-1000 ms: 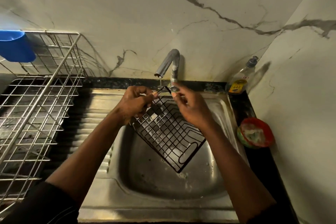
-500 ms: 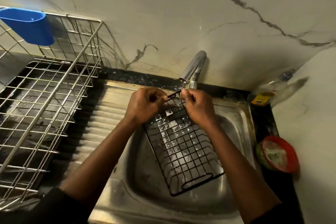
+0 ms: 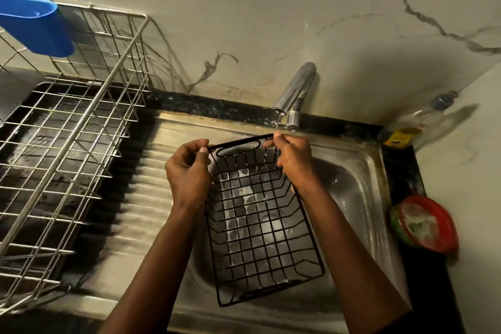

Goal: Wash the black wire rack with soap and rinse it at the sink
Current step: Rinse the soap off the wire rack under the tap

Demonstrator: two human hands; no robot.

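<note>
Steel sink (image 3: 363, 187) takes up most of the shot, with the black wire rack (image 3: 260, 228) held over the basin under the tap (image 3: 294, 93). Left hand (image 3: 187, 171) and right hand (image 3: 294, 158) each pinch its top rim.

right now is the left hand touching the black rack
Touching. The head view shows the left hand pinching the far rim of the black rack between thumb and fingers.

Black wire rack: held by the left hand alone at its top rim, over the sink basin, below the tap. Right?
No. Head view shows both: left hand and right hand each grip the top rim of the black wire rack, over the sink basin, below the tap.
</note>
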